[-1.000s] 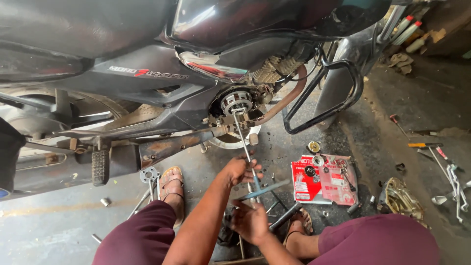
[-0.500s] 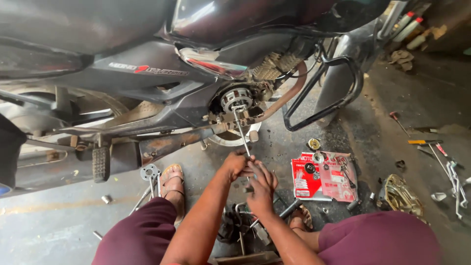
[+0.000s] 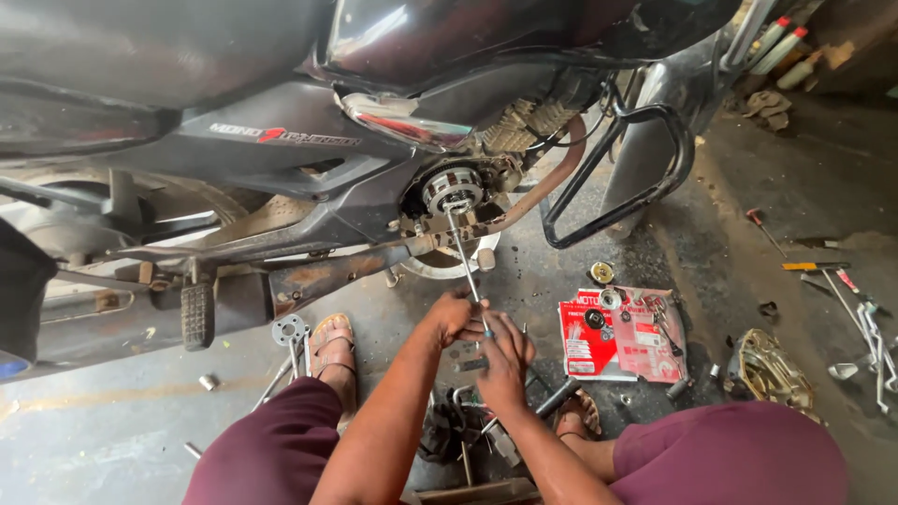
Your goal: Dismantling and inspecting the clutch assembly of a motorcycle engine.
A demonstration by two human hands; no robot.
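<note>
the near end of the long tool is hidden inside the left hand and right hand, so its handle cannot be made out. the motorcycle is cut off by the top and left edges. the small parts on the red box are too small to tell apart. the person's knees run off the bottom edge.

A flat red-and-white package lies on the floor, parts atop.
</note>
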